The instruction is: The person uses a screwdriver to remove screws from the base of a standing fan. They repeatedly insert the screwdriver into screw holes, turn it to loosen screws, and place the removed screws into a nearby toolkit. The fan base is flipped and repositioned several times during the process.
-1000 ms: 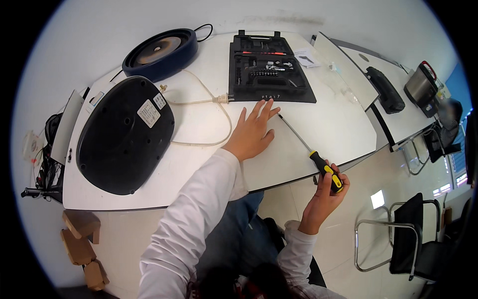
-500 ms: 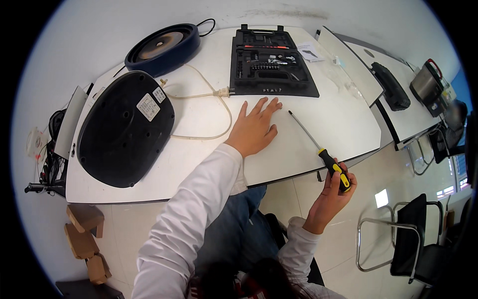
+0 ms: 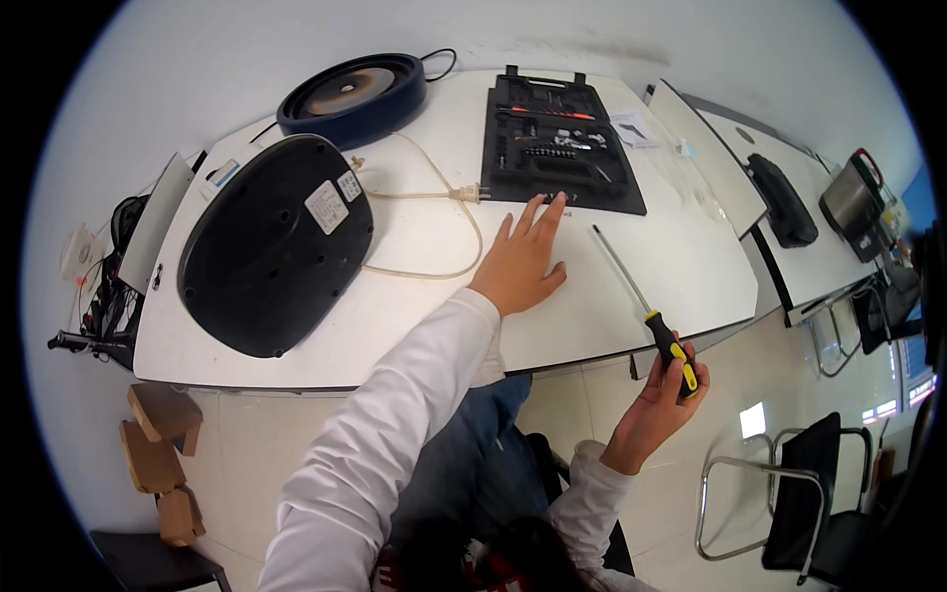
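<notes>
My left hand point(image 3: 521, 264) lies palm down with its fingers spread. Its fingertips reach the near edge of an unfolded black tool case point(image 3: 617, 192), where several small screws point(image 3: 575, 198) sit; whether the fingers touch any is too small to tell. In my right hand point(image 3: 651, 418), a black and yellow screwdriver point(image 3: 669, 345) is gripped by its handle, the shaft pointing away over the table's edge. Left of my left hand, a black appliance base point(image 3: 271, 261) rests with its underside and labels up. A cream power cord point(image 3: 414, 197) with a two-pin plug runs from behind it.
Behind the base stands a round dark blue housing point(image 3: 367, 104) with a metal plate inside. A paper leaflet point(image 3: 633, 129) and clear plastic bags point(image 3: 691, 178) lie right of the case. Farther right are a black case point(image 3: 782, 200), a toaster-like appliance point(image 3: 850, 197) and a chair point(image 3: 804, 483).
My left hand's fingers have stretched out further along the case's near edge. The right hand still grips the screwdriver. The whole view has shifted slightly.
</notes>
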Tool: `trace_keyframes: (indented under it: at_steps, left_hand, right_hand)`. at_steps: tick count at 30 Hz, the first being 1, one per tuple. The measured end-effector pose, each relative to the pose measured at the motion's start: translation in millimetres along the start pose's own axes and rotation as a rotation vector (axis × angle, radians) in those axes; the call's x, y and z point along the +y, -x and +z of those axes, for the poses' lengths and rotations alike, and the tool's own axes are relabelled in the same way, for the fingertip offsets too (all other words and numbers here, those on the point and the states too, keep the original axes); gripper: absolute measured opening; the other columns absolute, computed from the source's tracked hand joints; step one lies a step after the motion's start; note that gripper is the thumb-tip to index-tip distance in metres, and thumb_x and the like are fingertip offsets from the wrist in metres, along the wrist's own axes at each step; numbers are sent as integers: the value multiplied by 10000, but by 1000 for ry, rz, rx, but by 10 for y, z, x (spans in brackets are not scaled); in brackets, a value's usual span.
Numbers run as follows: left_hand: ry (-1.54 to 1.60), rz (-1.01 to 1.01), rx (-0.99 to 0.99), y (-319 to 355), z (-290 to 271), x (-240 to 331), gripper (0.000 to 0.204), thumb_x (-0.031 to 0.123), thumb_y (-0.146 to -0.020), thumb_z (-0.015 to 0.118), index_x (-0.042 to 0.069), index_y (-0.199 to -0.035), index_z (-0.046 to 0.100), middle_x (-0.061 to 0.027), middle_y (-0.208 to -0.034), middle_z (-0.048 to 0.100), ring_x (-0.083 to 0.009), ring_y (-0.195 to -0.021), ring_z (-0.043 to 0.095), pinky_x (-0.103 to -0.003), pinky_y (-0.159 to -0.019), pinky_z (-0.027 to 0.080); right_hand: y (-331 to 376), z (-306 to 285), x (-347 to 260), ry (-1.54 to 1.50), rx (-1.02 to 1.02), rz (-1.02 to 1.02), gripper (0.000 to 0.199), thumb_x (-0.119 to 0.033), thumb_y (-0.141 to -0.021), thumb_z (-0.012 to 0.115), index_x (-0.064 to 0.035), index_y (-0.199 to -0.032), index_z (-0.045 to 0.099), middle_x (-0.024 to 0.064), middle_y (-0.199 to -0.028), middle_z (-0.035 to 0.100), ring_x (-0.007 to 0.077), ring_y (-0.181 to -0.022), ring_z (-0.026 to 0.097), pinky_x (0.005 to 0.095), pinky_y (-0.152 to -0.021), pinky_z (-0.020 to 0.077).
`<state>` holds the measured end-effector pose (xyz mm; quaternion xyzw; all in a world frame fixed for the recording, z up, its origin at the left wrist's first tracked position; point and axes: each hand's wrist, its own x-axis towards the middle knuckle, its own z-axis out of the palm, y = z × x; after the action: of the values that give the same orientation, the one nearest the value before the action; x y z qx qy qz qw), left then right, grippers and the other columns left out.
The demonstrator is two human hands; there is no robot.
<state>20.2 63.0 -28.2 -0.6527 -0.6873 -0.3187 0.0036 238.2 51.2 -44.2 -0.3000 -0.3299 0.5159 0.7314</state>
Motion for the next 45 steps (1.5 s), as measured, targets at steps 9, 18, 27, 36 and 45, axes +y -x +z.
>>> trace_keyframes:
  at_steps: [9, 18, 27, 36, 45]
  left_hand:
    - [111, 47, 316, 737, -1243, 584, 352, -25, -704, 633, 15, -1053, 615, -126, -957, 646, -290, -922, 610, -350, -845, 468]
    - [-150, -347, 1269, 1812, -2058, -417, 721, 159, -742, 745, 27, -1344, 370, -150, -1350, 395, -297, -1207, 423, -378, -974, 380]
    - [153, -351, 1187, 1919, -1911, -615, 753, 406, -775, 712, 64, -1362, 388, -123, -1355, 421, -237, -1196, 456, -333, -1015, 339]
    - [185, -375, 1232, 1950, -1884, -642, 776, 446, -755, 727, 73, -1351, 398, -101, -1325, 444, -220, -1173, 470, -324, -1004, 350]
    - [235, -367, 1240, 1960, -1896, -630, 762, 394, -750, 747, 66, -1347, 404, -94, -1320, 450, -207, -1156, 480, -311, -996, 355]
  right_hand:
    - [144, 10, -97, -180, -95, 6, 358, -197, -965, 461, 85, -1186, 447, 181, -1298, 462, 268, -1230, 454, 345, -1069, 379]
    - [970, 743, -145, -426, -473, 79, 343, -196, -909, 552, -104, -1206, 408, 144, -1303, 438, 420, -1221, 423, 464, -1040, 395]
    - [1324, 1459, -151, -510, -676, 62, 382, -200, -864, 637, -133, -1171, 422, 124, -1272, 467, 456, -1189, 449, 488, -991, 442]
    - [1543, 1657, -65, -533, -647, 64, 372, -155, -844, 656, -131, -1134, 425, 127, -1234, 487, 438, -1182, 464, 487, -987, 445]
    - [1525, 1819, -223, -276, -672, -146, 427, -165, -804, 695, -124, -1085, 377, 167, -1082, 548, 305, -1062, 568, 578, -924, 466]
